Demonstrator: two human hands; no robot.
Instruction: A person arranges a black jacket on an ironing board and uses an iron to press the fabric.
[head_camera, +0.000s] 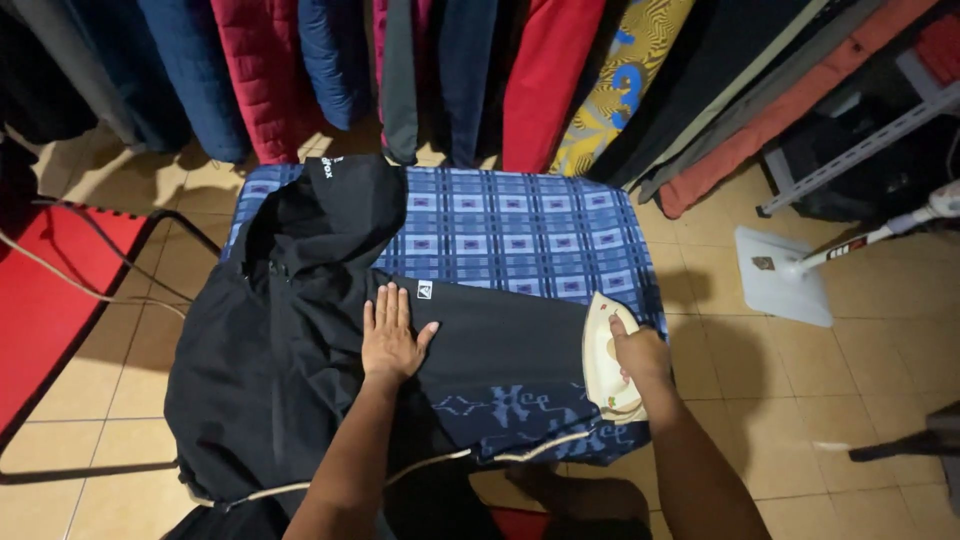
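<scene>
Head view, the only one supplied. The left hand (392, 338) lies palm down, fingers spread and flat, on a black hooded jacket (290, 330); it grips nothing, only presses on the cloth. Its fingertips point away from the person, toward the jacket's small white chest emblem (424, 290), which sits just beyond and slightly right of the index finger. The jacket's hood (345, 205) lies farther out from this hand, up and to its left. The bulk of the jacket spreads to the left of the hand and hangs over the near left edge of the board.

The right hand (640, 355) is closed around the handle of a cream-coloured electric iron (603, 355). The iron's soleplate rests on the jacket's sleeve, its pointed tip directed away from the person. The iron's pale cord (440, 460) runs from below this hand leftward, passing under the left forearm.

Both hands rest over an ironing surface covered by a blue checked cloth (520, 230), which shows bare beyond the two hands. The hands are well apart, with the black sleeve stretched between them.

Beyond the board hangs a row of garments, among them a red quilted jacket (260, 70) and a yellow patterned cloth (620, 80). To the right of the right hand, on the tiled floor (800, 400), stands a white fan base (780, 275).
</scene>
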